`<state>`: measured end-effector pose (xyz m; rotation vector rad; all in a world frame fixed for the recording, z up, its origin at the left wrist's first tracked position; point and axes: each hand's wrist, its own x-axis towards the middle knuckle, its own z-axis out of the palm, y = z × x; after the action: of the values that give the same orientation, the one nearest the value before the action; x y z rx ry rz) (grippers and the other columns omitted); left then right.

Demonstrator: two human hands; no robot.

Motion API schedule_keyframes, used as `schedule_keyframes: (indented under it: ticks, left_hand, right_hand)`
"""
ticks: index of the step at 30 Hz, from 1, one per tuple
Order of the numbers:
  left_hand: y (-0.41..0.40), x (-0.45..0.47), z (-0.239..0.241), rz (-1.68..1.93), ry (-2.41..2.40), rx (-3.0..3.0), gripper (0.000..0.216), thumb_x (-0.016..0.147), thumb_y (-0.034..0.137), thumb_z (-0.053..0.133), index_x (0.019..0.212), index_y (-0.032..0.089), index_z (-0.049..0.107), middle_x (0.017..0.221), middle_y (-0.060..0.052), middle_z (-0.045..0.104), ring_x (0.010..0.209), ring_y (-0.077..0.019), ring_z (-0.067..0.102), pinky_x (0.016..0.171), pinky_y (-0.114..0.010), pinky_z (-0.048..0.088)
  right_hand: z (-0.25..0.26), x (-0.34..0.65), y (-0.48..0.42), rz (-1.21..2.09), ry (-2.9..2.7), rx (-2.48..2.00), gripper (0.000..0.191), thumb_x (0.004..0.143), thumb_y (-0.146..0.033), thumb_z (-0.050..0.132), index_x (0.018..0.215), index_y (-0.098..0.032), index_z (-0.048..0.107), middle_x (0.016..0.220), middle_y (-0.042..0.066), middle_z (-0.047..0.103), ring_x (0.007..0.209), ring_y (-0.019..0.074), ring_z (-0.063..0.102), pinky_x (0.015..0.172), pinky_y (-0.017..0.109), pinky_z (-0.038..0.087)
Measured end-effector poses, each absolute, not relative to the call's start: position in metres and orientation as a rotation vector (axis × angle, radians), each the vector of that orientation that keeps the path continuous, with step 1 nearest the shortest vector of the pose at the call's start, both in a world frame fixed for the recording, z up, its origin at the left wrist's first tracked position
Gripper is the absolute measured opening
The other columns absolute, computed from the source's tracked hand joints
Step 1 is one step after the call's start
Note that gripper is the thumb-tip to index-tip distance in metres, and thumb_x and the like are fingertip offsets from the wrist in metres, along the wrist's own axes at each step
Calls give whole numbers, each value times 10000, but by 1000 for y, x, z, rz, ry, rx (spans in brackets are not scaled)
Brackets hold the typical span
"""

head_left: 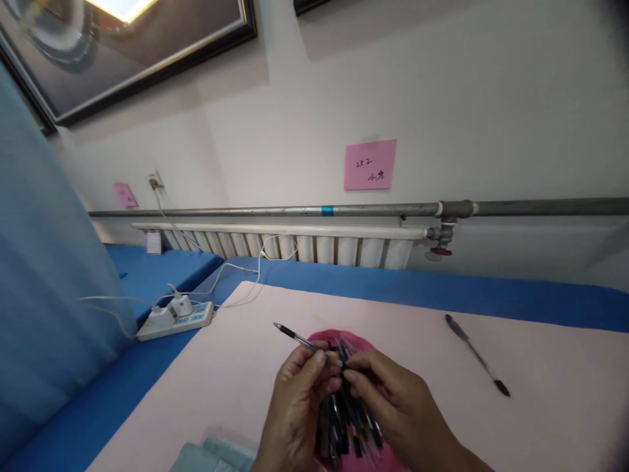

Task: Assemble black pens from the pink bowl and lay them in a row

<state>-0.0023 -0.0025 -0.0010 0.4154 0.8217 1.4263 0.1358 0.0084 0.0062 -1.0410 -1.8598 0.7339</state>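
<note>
My left hand [302,393] is closed around the barrel of a pen [299,338], whose black grip and bare tip point up and to the left. At the pen's other end, the thumb and forefinger of my right hand [393,393] pinch a small dark piece, perhaps an end part or cap; the fingers mostly cover it. Below both hands a pink basket [363,342] holds many black and clear pen parts [344,419]. Off to the right, a capped pen [476,354] lies by itself on the pink sheet [407,328].
A blue table [295,272] lies under the sheet. On the left are a power strip [196,318] with plugs and white cables, and a blue curtain [54,262]. Teal packets [211,455] sit at the front. A radiator [319,249] and pipe [275,212] run along the wall.
</note>
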Motion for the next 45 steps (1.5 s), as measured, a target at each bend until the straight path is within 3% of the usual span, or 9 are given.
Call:
schedule_keyframes:
  ticks: [5,12,18,22,26,31,36,41,45]
  left_hand:
    - [0,-2,-5,1459,828,408,212,596,238,785,720,132,651,683,-47,689,626,-121,635,596,-205,482]
    - [-1,-3,-2,1428,849,410,181,629,208,763,755,125,663,702,-42,689,619,-104,630,594,-193,486]
    - [-1,-2,-4,1433,839,403,140,649,200,746,734,133,658,715,-40,696,617,-97,628,592,-188,482]
    - [-2,1,-3,1428,828,422,140,645,214,750,714,137,655,686,-32,684,609,-96,621,599,-189,477]
    - [-3,2,-4,1431,818,453,162,632,232,760,695,131,649,686,-34,678,597,-91,607,597,-185,462]
    - [-4,4,-4,1430,794,489,157,650,252,740,692,131,651,670,-29,665,584,-93,587,597,-200,442]
    - [-8,9,3,1420,788,557,197,611,268,762,717,125,675,677,-37,668,614,-110,591,618,-215,435]
    - [-19,27,1,1336,758,628,237,593,317,767,697,125,672,640,-42,661,591,-121,580,620,-235,432]
    - [-29,41,-1,1265,745,708,229,622,319,746,712,124,666,629,-42,653,592,-124,575,618,-238,420]
  right_hand:
    - [4,132,11,923,-1806,-1078,86,819,-264,503,866,-232,567,663,-20,638,583,150,615,522,258,507]
    - [-7,137,14,417,-2062,-954,160,872,-174,394,887,-221,545,792,20,655,705,160,637,624,295,507]
    - [-12,139,14,253,-2166,-935,176,912,-199,356,910,-211,532,798,37,642,715,170,630,630,299,496]
    - [-12,140,14,170,-2213,-951,205,917,-207,342,811,-209,518,741,37,620,661,174,608,575,295,468]
    - [-9,140,13,213,-2265,-1024,261,935,-250,317,759,-212,506,701,30,613,619,165,596,543,279,455]
    - [-2,141,9,175,-2257,-1054,82,882,-217,433,863,-210,513,794,34,620,688,164,604,577,260,464]
    - [4,149,-6,112,-2243,-1028,203,915,-213,361,779,-223,511,715,11,592,598,139,577,541,239,443]
    - [5,168,-36,263,-2118,-1216,120,913,-285,422,953,-227,520,756,6,611,631,141,596,581,229,482]
    - [-2,182,-58,138,-2072,-1234,189,931,-278,372,810,-222,506,717,20,584,619,148,581,558,229,462]
